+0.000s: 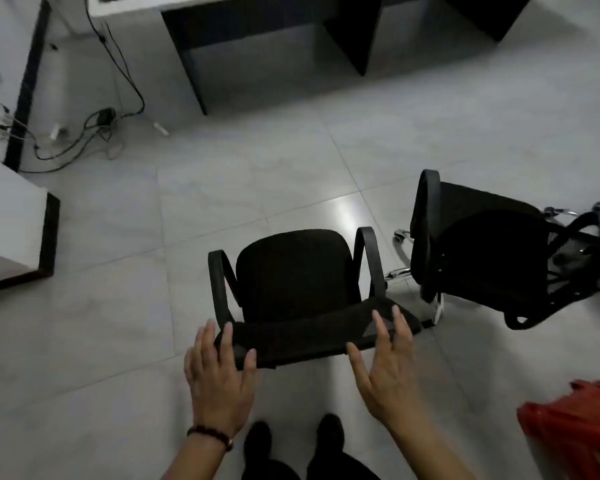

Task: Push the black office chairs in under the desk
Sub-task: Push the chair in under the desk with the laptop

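Observation:
A black office chair (293, 271) stands right in front of me, its seat facing the desk (257, 26) at the top of the view. My left hand (219, 372) rests on the left end of the backrest top, fingers spread. My right hand (385, 362) lies on its right end, fingers apart too. Neither hand is closed around the backrest. A second black chair (482, 251) stands to the right, turned sideways, with chrome legs showing. The desk has dark panels and open bays underneath.
Cables and a power strip (84, 129) lie on the tiled floor at the left. A white cabinet corner (18, 233) juts in from the left edge. A red plastic bag (575, 427) sits at the lower right. My feet (291, 434) stand behind the chair.

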Demonstrator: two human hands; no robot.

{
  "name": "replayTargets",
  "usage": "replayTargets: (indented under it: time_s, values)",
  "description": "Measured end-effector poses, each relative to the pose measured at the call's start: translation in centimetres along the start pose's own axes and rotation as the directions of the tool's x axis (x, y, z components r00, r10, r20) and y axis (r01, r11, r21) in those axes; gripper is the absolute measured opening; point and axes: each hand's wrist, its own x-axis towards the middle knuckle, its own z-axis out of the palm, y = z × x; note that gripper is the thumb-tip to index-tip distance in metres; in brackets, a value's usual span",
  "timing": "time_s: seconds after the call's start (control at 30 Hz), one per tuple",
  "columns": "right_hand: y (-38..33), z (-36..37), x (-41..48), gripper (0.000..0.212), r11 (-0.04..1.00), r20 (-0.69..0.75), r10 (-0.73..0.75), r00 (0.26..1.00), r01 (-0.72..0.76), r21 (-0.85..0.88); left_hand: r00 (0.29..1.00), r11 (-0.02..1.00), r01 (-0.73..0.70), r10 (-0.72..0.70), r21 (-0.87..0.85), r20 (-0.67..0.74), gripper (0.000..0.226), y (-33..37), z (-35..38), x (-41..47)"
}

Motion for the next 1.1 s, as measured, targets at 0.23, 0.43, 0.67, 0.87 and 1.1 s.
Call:
replayTargets:
  time_s: [0.23,0.43,0.67,0.87,1.1]
  values:
    - [0.8,4.3,7.8,0.070,0.970,0.286,-0.116,0.951,0.171,-0.173,0.964,0.990,-0.010,-0.028,0.140,0.266,0.069,2.5,5.1,5.0]
    - [0.9,5.9,9.8,0.044,0.967,0.172,-0.197,0.965,0.220,-0.127,0.980,0.998,0.043,-0.050,0.044,0.194,0.050,2.8,6.1,6.6]
    - [-1.7,7.5,16.8,0.040,0.954,0.208,-0.254,0.945,0.280,-0.108,0.983,0.997,0.063,-0.071,0.049,0.169,0.037,2.8,5.4,13.2]
    - [-5.2,10.0,22.4,0.047,0.923,0.234,-0.316,0.919,0.355,-0.150,0.988,0.998,0.049,-0.056,0.047,0.143,0.041,0.3,5.1,19.6]
    - [-10.7,13.6,28.8,0.062,0.805,0.343,-0.469,0.814,0.554,-0.213,0.995,0.999,0.032,-0.036,0.044,0.090,0.043,-4.0,3.9,28.9]
